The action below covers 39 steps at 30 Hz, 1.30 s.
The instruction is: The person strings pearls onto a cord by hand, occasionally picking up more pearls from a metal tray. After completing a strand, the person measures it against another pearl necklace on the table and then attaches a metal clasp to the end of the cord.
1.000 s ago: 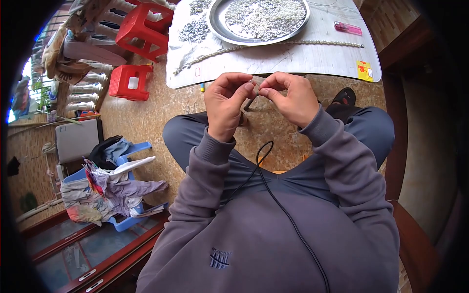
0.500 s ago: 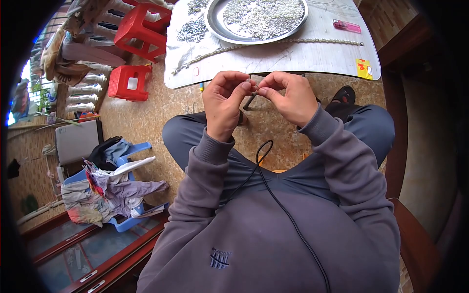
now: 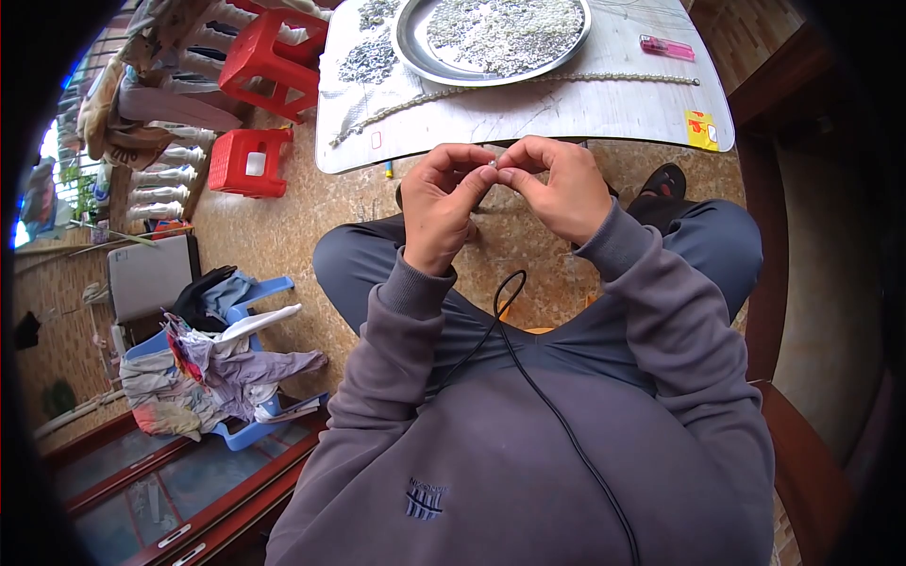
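Note:
My left hand (image 3: pixel 442 203) and my right hand (image 3: pixel 559 187) meet just off the near edge of the table, both pinched with thumb against fingers. Between their fingertips shows a tiny pale, silvery piece (image 3: pixel 492 164), too small to name. Beyond them, a round metal tray (image 3: pixel 408 58) holds a heap of small silvery and pale pieces (image 3: pixel 510 36). A beaded strand (image 3: pixel 623 78) stretches along the table in front of the tray. More small grey pieces (image 3: pixel 370 58) lie on a white sheet left of the tray.
The pale table (image 3: pixel 585 113) carries a pink lighter (image 3: pixel 666 48) and a yellow sticker (image 3: pixel 700 130). Red stools (image 3: pixel 247 162) stand at left; a blue chair (image 3: pixel 247 434) piled with clothes (image 3: pixel 212 363) is lower left. A black cable (image 3: pixel 557 429) runs over my lap.
My left hand has shifted slightly right and down, bringing the fingertips closer together. The small piece now shows as a pale spot between them.

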Available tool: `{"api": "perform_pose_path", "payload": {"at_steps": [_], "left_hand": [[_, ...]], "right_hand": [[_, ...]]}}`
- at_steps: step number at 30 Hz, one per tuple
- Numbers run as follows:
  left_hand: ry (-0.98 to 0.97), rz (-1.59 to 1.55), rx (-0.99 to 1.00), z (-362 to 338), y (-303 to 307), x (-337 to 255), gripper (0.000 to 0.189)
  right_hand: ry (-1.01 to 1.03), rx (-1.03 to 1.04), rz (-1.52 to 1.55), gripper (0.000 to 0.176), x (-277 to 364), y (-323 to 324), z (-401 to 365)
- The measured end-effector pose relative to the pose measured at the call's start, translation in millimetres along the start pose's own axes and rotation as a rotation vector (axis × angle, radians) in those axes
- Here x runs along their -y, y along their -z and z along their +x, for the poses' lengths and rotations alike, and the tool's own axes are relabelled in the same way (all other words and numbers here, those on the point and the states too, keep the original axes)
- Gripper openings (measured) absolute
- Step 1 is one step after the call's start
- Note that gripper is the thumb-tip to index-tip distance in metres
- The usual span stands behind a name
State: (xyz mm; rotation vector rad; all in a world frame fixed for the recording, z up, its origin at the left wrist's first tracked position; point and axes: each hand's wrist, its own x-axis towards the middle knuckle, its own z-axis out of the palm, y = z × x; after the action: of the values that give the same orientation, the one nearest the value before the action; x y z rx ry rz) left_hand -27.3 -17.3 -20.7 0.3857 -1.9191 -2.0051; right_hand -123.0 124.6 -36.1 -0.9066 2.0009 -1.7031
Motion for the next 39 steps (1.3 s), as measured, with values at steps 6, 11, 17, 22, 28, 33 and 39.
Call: {"api": "perform_pose_path", "payload": {"at_steps": [6,11,17,22,28,33,39], "left_hand": [[-0.182,0.196,0.029,5,1,3,0.008],[-0.378,0.478,0.027,8,0,-2,0.002],[-0.420,0.715,0.003,2,-4,-18,0.003],[-0.419,0.761,0.007,0,0,-21,0.004],[-0.328,0.530,-0.101,-3,0,-26,0.002],[-0.202,0.266,-0.275,-8,7,-37,0.002],[-0.121,0.243,-0.382,-34,22,-19,0.003]], "right_hand": [[-0.020,0.010,0.033,0.004,-3,-1,1],[-0.059,0.032,0.072,0.007,-5,-1,0],[-0.077,0.097,0.277,0.010,-2,-3,2],[0.074,0.081,0.179,0.015,-4,-6,3],[0.107,0.176,0.066,0.016,-23,-5,5],[-0.070,0.364,0.456,0.009,-21,-15,-4],[-0.262,0.408,0.422,0.004,-14,-18,-15]]}}
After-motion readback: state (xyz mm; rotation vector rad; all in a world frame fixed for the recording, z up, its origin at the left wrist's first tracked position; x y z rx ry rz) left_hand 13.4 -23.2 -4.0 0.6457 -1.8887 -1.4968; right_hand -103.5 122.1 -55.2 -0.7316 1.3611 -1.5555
